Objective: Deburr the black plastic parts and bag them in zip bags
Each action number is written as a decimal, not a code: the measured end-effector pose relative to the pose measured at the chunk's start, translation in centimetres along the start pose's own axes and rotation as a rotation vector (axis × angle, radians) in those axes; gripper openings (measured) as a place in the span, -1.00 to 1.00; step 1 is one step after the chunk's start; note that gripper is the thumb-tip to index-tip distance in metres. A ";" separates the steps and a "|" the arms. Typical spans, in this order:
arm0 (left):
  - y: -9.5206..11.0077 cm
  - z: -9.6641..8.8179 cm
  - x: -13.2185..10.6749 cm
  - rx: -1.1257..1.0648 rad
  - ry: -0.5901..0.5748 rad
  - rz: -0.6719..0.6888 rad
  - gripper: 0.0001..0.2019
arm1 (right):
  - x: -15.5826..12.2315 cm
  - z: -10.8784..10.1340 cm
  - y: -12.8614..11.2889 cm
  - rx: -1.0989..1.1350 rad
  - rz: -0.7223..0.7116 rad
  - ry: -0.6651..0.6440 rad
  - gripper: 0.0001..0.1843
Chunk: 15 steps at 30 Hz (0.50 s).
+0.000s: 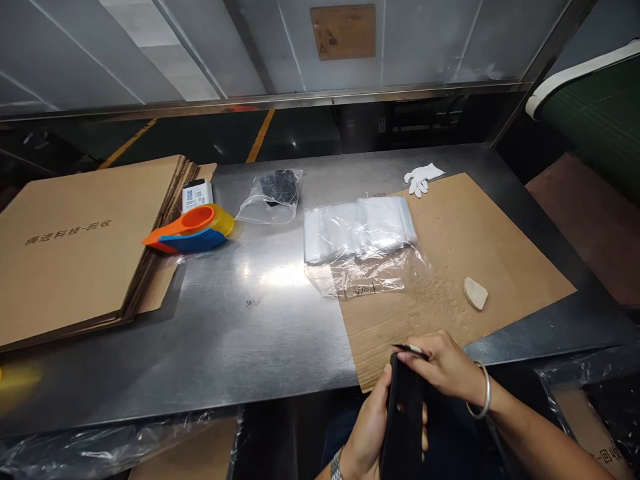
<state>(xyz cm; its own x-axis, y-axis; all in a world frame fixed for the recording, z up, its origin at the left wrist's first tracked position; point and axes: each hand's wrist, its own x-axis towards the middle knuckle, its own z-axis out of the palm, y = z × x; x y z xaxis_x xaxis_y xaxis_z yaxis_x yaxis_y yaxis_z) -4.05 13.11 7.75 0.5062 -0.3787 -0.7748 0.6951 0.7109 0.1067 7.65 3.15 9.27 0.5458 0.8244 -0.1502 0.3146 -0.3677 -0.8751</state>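
Note:
Both my hands are low at the table's near edge, closed on a flat black case (403,427). My left hand (367,427) grips its left side from below. My right hand (445,367), with a silver bangle on the wrist, rests over the case's top end and also pinches a thin dark pen-like tool (410,349) that points left. The case stands nearly upright, just off the metal table (240,313).
A cardboard sheet (475,267) lies at right with a stack of clear plastic bags (357,230), a small pale lump (475,293) and a white glove (423,177). Flat cartons (75,247) are stacked at left, beside an orange-blue tape dispenser (193,230) and a bagged black item (277,190).

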 end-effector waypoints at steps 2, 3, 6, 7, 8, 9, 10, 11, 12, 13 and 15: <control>0.1 0.0 -0.1 -0.023 -0.018 0.027 -0.26 | 0.3 0.2 0.5 0.148 0.108 0.165 -0.67; 0.2 0.0 -0.2 -0.043 -0.026 0.054 -0.28 | 0.3 0.3 0.8 0.233 0.176 0.249 -0.67; 0.4 0.0 -0.2 -0.111 -0.024 0.142 -0.33 | -0.1 0.5 1.4 0.371 0.314 0.337 -0.63; 0.4 0.0 -0.2 -0.137 -0.008 0.170 -0.34 | -0.4 0.7 1.4 0.370 0.317 0.303 -0.63; 0.4 0.1 -0.2 -0.159 0.011 0.195 -0.35 | -0.8 0.9 1.3 0.356 0.303 0.250 -0.65; 0.4 0.1 -0.1 -0.182 0.030 0.228 -0.36 | -1.3 1.2 1.1 0.334 0.282 0.190 -0.65; 0.3 0.2 -0.1 -0.207 0.045 0.274 -0.40 | -1.6 1.5 0.8 0.314 0.263 0.138 -0.64; 0.3 0.3 -0.1 -0.231 0.059 0.335 -0.44 | -2.0 2.0 0.6 0.301 0.252 0.106 -0.63; 0.2 0.3 -0.1 -0.248 0.071 0.401 -0.49 | -2.2 2.4 0.3 0.292 0.249 0.095 -0.67; 0.0 0.4 -0.1 -0.256 0.090 0.470 -0.54 | -2.3 2.8 0.0 0.281 0.251 0.108 -0.74; -0.3 0.2 -0.1 -0.241 0.151 0.585 -0.59 | -2.2 3.5 -0.3 0.249 0.246 0.184 -0.87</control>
<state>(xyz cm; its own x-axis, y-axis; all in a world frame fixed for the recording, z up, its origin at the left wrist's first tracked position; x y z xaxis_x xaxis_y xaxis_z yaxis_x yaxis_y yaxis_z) -4.14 12.80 7.91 0.6771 0.1861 -0.7120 0.1834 0.8943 0.4082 3.68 2.98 8.22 0.7182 0.6259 -0.3040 -0.0285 -0.4101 -0.9116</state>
